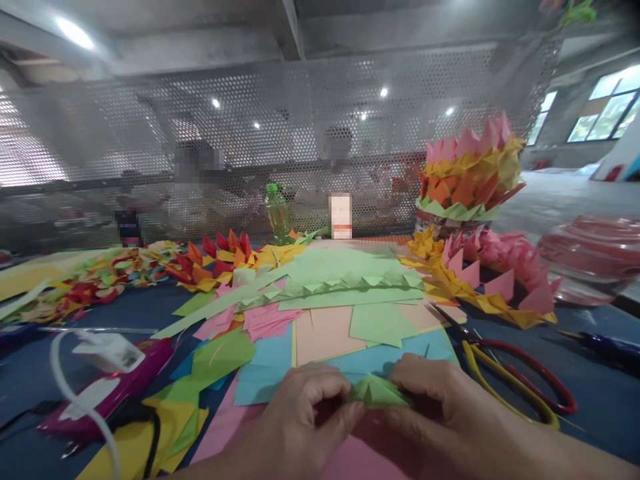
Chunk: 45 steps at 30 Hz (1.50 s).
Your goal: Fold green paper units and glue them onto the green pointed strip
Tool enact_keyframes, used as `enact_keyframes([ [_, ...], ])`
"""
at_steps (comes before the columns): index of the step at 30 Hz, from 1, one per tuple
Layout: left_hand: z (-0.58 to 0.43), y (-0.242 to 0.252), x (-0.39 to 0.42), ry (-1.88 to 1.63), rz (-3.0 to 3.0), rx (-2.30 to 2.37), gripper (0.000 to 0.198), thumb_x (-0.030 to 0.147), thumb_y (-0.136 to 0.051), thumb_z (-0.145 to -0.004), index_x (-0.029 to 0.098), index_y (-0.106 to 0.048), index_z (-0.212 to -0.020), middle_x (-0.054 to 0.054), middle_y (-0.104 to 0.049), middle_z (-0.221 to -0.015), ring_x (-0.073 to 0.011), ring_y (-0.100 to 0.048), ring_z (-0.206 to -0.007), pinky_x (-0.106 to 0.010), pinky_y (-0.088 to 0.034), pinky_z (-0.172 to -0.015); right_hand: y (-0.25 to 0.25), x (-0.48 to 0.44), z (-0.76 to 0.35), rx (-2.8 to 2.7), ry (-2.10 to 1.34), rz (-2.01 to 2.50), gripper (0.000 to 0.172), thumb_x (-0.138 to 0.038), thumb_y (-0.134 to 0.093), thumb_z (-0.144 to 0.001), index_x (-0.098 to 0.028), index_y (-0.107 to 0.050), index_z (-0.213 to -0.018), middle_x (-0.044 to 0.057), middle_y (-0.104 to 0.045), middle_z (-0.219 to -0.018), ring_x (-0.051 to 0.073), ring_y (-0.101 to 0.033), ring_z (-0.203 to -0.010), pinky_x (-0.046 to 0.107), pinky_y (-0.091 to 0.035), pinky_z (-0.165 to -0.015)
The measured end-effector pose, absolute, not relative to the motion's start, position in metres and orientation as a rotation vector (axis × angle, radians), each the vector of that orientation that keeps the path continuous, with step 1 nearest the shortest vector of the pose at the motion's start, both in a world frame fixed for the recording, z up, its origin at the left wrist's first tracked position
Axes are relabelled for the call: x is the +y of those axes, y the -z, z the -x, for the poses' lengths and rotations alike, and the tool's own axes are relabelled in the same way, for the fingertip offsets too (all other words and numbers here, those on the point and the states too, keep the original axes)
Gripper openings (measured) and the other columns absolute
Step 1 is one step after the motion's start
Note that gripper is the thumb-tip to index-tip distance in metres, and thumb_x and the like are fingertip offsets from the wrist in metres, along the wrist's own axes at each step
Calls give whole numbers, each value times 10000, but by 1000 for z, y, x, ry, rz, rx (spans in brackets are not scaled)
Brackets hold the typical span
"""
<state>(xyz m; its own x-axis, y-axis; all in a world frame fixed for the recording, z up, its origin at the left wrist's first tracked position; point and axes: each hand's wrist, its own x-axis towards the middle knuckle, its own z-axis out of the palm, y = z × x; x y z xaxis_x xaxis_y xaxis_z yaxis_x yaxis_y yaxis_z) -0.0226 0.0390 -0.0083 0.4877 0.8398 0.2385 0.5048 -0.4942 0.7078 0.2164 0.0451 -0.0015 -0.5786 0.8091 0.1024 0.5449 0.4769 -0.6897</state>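
A small folded piece of light green paper (374, 392) is held at the near centre, above a pink sheet (367, 453). It is pinched at its left end by the thumb and fingers of the left hand (315, 407) and at its right end by those of the right hand (440, 407); both grips are narrow, and a peaked fold is shown between them.

The working room is bounded on the right by scissors (515, 393) with one yellow and one red handle loop, laid just beside the right hand with the blades directed to the far left. Navy tabletop (600, 413) is exposed beyond the loops, towards a blue-handled tool (607, 348). On the left, yellow sheets (130, 440) and a magenta power strip (150, 360) are placed, with a white adapter (109, 351) plugged in. Blue sheets (265, 373) are spread flat just beyond the hands; farther off, a pale green strip of folded points (345, 285) is laid crosswise. The far side is closed by a perforated panel (300, 167).

A white label (90, 399) is borne by the power strip, and reddish marks are carried by a green-capped bottle (277, 215); any lettering on either is too small to be read.
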Motion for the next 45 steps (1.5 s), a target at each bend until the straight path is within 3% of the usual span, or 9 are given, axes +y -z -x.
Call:
enact_keyframes([
  [14, 23, 3, 35, -749, -2172, 977, 437, 244, -516, -1026, 195, -549, -593, 42, -616, -536, -125, -608, -607, -249, -413, -649, 2, 47, -216, -2304, -781, 1034, 632, -601, -461, -1037, -183, -624, -591, 2, -577, -580, 132, -524, -584, 256, -363, -573],
  [20, 24, 2, 35, -699, -2133, 1028, 439, 222, -484, -1027, 200, -579, -599, 38, -664, -561, -132, -630, -643, -256, -435, -679, 3, 47, -219, -2317, -902, 1018, 413, -401, -471, -1048, -199, -677, -753, -5, -653, -704, 131, -576, -659, 240, -391, -625],
  [26, 23, 9, 33, -714, -2209, 1044, 384, 256, -537, -994, 202, -559, -614, 43, -591, -521, -134, -578, -616, -257, -400, -650, -2, 43, -214, -2210, -1042, 1079, 217, -365, -625, -986, -230, -754, -875, -19, -679, -802, 118, -589, -721, 212, -404, -630],
  [29, 19, 8, 31, -717, -2239, 1077, 335, 219, -543, -949, 193, -538, -615, 38, -550, -538, -122, -535, -593, -249, -362, -609, -3, 41, -211, -2233, -1045, 1129, 211, -296, -660, -941, -198, -717, -763, -36, -622, -728, 97, -536, -666, 204, -372, -592],
  [34, 15, 9, 30, -743, -2272, 1044, 313, 207, -551, -907, 188, -418, -625, 44, -463, -563, -111, -466, -582, -248, -329, -600, -2, 41, -208, -2302, -938, 1117, 181, -153, -616, -892, -196, -701, -739, -43, -630, -709, 90, -553, -658, 200, -375, -592],
  [45, 14, 6, 27, -744, -2291, 852, 268, 211, -526, -916, 200, -395, -682, 41, -426, -616, -125, -448, -632, -271, -340, -649, -24, 29, -209, -2467, -792, 1098, 140, -151, -636, -928, -223, -718, -840, -12, -710, -782, 125, -629, -695, 219, -440, -620],
])
